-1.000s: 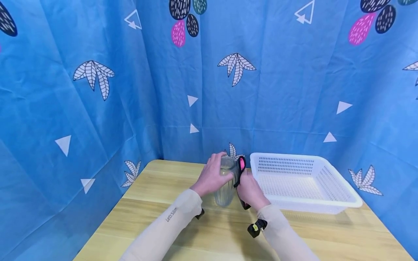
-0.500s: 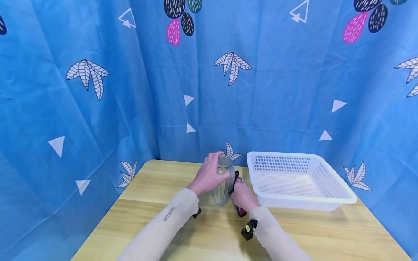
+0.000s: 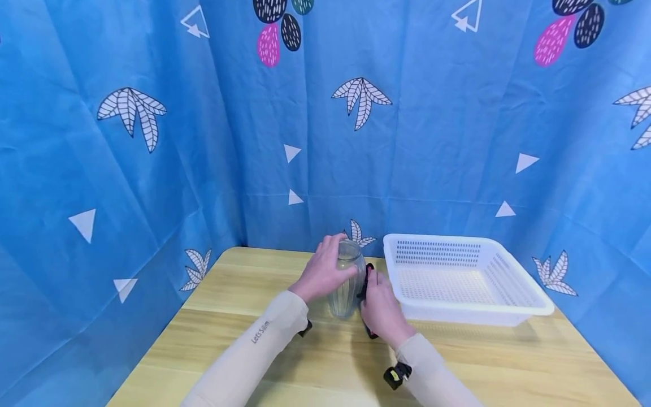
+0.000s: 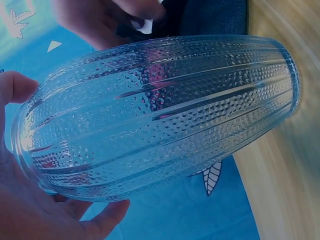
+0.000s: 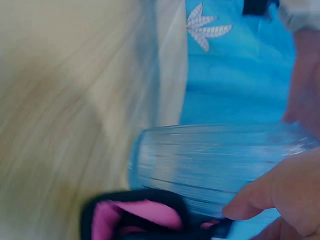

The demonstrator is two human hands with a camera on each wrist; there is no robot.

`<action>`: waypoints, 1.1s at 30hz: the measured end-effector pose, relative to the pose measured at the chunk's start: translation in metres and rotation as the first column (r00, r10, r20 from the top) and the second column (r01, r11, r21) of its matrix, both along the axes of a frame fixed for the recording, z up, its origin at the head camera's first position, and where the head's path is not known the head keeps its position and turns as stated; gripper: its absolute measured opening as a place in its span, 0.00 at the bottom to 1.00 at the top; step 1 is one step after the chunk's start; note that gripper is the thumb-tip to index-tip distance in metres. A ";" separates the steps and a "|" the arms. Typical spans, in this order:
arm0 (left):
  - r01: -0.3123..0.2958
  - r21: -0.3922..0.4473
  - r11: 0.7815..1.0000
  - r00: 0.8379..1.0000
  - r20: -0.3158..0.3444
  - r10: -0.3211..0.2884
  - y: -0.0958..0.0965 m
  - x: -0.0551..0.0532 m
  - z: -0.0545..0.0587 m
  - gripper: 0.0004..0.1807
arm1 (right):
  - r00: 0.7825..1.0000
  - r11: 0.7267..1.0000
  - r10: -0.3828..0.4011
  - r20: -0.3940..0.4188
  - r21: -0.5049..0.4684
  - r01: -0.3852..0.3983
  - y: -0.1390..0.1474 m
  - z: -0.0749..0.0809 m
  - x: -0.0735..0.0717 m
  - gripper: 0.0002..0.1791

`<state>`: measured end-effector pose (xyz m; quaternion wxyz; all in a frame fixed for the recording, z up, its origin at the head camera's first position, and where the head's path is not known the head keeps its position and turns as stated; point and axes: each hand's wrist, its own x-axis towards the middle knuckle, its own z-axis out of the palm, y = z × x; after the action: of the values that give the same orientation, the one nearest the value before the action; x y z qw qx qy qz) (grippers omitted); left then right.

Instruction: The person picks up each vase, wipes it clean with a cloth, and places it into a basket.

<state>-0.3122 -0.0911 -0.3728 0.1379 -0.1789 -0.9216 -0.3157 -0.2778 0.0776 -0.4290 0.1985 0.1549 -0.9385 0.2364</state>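
A clear ribbed glass vase point(image 3: 343, 301) stands upright on the table. My left hand point(image 3: 321, 272) grips it around the rim; the left wrist view shows fingers and thumb on both sides of the vase point(image 4: 165, 115). Just to its right, my right hand point(image 3: 381, 311) holds a black case with a pink lining, which looks like a glasses case point(image 5: 155, 212). The case stands on end close beside the vase, partly hidden by the right hand. In the right wrist view the fingertips point(image 5: 245, 202) lie at the case's upper end, and the picture is blurred.
A white perforated plastic basket point(image 3: 470, 310) stands to the right of the hands on the wooden table point(image 3: 264, 299). A blue patterned curtain point(image 3: 325, 141) hangs along the table's back and sides.
The right hand has turned and lowered the case's upper end, so less of its pink lining shows. The left hand keeps its hold on the vase. The head view has shifted slightly.
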 end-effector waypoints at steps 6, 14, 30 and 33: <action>-0.011 0.011 1.000 1.000 -0.015 0.012 -0.001 -0.002 0.005 0.45 | 0.992 0.998 0.025 -0.120 0.059 -0.018 0.029 0.038 0.026 0.27; -0.011 0.010 1.000 1.000 -0.003 0.011 -0.002 -0.007 0.001 0.45 | 0.980 0.994 -0.055 -0.190 0.079 0.071 0.122 0.067 0.008 0.17; 0.005 0.019 1.000 1.000 0.004 -0.005 -0.001 -0.005 0.001 0.45 | 0.987 0.959 -0.155 -0.048 0.232 0.162 0.292 0.048 -0.046 0.24; 0.012 0.024 1.000 1.000 0.019 -0.012 -0.001 -0.004 -0.002 0.45 | 0.975 0.943 -0.216 0.051 0.270 0.195 0.315 0.038 -0.050 0.31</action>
<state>-0.3164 -0.0917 -0.3746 0.1294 -0.1796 -0.9179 -0.3293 -0.3275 0.3925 -0.3913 0.1620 0.0716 -0.9797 0.0935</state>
